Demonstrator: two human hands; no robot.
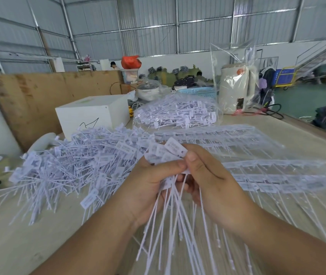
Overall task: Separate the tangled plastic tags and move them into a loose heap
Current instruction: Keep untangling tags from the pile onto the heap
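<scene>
A bunch of white plastic tags [170, 150] sits between both hands above the table, flat heads up and long thin tails fanning down toward me. My left hand [148, 187] grips the bunch from the left, fingers curled round the stems. From the right, my right hand [207, 175] holds the same bunch, its thumb pressed against the heads. A loose heap of separated tags [74, 163] lies on the table to the left. Rows of joined tags [247, 147] lie spread to the right.
A clear bag of tags [178, 114] lies behind the heap, next to a white box [90, 114]. A wooden board [39, 96] stands at the left. A wrapped kettle [235, 86], a blue basket [198, 92] and cables [273, 113] sit at the table's back.
</scene>
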